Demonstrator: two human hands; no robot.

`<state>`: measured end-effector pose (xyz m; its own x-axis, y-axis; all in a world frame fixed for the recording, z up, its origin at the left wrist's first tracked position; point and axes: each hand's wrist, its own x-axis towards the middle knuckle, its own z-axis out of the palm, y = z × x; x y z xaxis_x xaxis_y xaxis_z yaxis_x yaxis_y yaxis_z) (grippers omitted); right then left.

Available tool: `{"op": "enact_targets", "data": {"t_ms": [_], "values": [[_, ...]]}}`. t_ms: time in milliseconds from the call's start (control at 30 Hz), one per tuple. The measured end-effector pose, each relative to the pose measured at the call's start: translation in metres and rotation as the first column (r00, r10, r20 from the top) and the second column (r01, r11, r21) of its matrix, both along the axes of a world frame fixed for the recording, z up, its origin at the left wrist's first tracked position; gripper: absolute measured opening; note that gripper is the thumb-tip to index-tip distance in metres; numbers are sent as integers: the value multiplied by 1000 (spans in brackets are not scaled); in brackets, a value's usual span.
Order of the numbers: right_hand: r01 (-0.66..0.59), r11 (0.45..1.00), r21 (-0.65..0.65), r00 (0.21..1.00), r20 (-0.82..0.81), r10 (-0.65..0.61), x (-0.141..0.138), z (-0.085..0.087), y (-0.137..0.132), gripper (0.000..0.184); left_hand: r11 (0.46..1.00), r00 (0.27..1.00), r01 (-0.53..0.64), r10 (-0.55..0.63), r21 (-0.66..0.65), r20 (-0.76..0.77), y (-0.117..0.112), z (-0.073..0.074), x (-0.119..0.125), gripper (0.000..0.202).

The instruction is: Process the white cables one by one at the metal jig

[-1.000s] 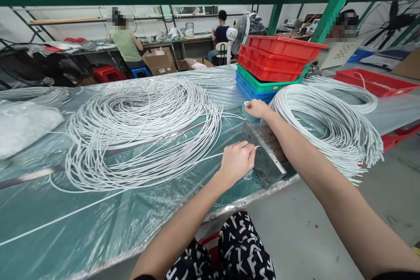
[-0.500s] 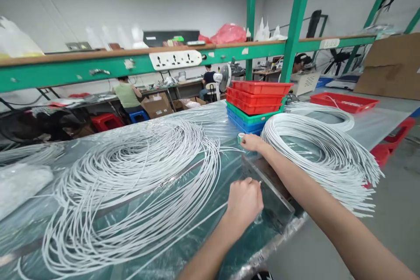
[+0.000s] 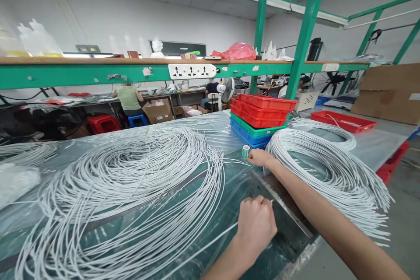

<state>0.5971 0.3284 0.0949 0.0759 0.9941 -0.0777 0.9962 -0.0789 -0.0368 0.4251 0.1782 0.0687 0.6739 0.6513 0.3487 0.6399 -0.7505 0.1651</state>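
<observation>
My left hand [image 3: 257, 221] is closed in a fist around a white cable [image 3: 210, 241], whose short tip pokes out past the knuckles. That cable runs back to the lower left, beside a large loose coil of white cables [image 3: 108, 170]. Farther forward, my right hand [image 3: 259, 158] has its fingers pressed together against the side of a small roll of green tape [image 3: 246, 152]. Whatever its fingertips pinch is hidden. Between and below the hands sits a metal angle plate [image 3: 285, 214] at the table edge. A second, thicker bundle of coiled white cables [image 3: 315, 162] lies right of my right forearm.
Stacked red, green and blue trays [image 3: 262, 116] stand behind my right hand. Another red tray [image 3: 344, 121] and a cardboard box [image 3: 389, 92] are at the far right. A green shelf beam [image 3: 131, 74] with power sockets crosses ahead. A person [image 3: 128, 98] sits beyond it.
The view has tilted up, so things sit lower. The tape roll now shows more fully beside my right fingertips. My left hand keeps its grip on the cable.
</observation>
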Motion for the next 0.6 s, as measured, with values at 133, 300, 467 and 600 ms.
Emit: {"op": "enact_targets", "data": {"t_ms": [133,300,467,600], "values": [[73,997,27,997,24,-74,1,-3,1,29,1000,1000,1,-1,-13,-1,1,0,0,26],[91,995,33,996,8,-91,2,-3,1,30,1000,1000,-10,11,-27,29,0,-1,-1,26],[75,997,13,997,-33,-75,3,-1,0,31,999,999,-14,16,-41,44,-1,-1,-1,26],[68,998,8,996,-55,-67,4,0,2,29,999,999,-17,18,-29,35,1,-1,0,26]]}}
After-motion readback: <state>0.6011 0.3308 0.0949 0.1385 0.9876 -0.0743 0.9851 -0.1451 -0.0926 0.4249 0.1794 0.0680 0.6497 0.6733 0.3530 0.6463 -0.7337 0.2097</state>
